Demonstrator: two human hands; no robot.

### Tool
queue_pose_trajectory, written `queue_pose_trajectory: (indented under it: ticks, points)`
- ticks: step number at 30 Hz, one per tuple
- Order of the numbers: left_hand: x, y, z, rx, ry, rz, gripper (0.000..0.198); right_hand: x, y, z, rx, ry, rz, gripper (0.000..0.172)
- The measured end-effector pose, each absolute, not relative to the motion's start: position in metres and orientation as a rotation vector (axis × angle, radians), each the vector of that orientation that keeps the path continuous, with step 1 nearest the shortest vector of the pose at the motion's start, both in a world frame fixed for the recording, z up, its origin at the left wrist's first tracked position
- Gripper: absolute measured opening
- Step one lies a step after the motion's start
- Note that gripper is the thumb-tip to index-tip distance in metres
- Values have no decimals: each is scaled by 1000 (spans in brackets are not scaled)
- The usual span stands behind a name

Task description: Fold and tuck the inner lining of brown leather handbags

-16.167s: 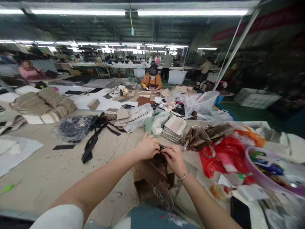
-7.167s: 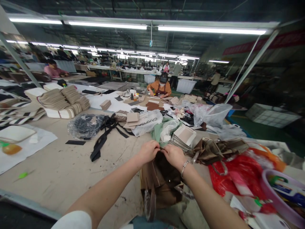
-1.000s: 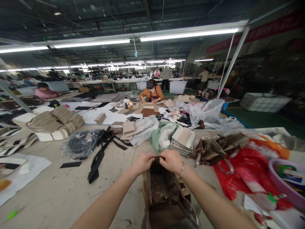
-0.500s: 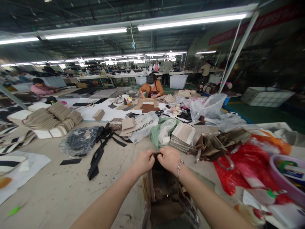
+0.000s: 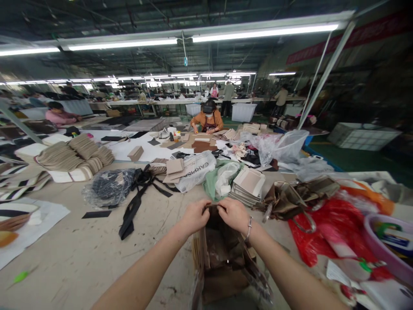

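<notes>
A brown bag (image 5: 217, 249) stands on the near part of the desk (image 5: 80, 254), right before the person, its mouth gaping toward the viewer. The left hand (image 5: 196, 218) has its fingers closed on the far rim, just left of the bag's twelve o'clock; the right hand (image 5: 235, 215) pinches the same edge just right of it, with a short run of rim showing between them.

Taking the bag as the dial's centre, the widest room lies toward nine o'clock, where desk surface runs out to a white sheet (image 5: 53, 219) and a green-handled tool (image 5: 21, 277). A black strip (image 5: 96, 214) and loose black straps (image 5: 128, 219) bound that stretch at ten.

Other sides are tighter. A stack of beige panels (image 5: 248, 185) sits close beyond the right hand at one o'clock, a crumpled brown heap (image 5: 287, 200) at two. Toward three, a red plastic bag (image 5: 325, 228) lies well apart from the right wrist, with a purple basin (image 5: 371, 242) farther out.
</notes>
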State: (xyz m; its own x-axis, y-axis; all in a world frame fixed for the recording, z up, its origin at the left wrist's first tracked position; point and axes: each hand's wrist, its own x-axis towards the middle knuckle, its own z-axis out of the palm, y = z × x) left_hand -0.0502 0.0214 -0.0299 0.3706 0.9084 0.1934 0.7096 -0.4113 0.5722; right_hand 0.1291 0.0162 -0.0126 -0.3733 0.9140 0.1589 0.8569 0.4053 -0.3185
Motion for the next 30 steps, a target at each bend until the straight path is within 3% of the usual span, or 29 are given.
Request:
queue_pose_trajectory:
  ticks: [2, 6, 12, 22, 25, 30]
  points:
    - [-49, 23, -29, 2255, 1303, 748, 38, 131, 15, -12, -1531, -2355, 288, 25]
    - [-45, 30, -32, 2295, 1347, 685, 24, 132, 12, -13, -1465, -2312, 349, 25]
    - [-46, 35, -26, 2275, 1468, 568, 19, 157, -1, -23, -1269, -2074, 632, 34]
    - [-45, 35, -16, 2317, 1339, 401, 21, 233, -65, -92, -1607, -1510, 1066, 45]
    - [-44, 30, -17, 2160, 1342, 575, 21, 237, -83, -104, -1586, -1506, 1092, 43]
    - [-74, 19, 5, 1349, 1316, 1224, 26, 239, -97, -110, -1561, -1446, 1097, 48]
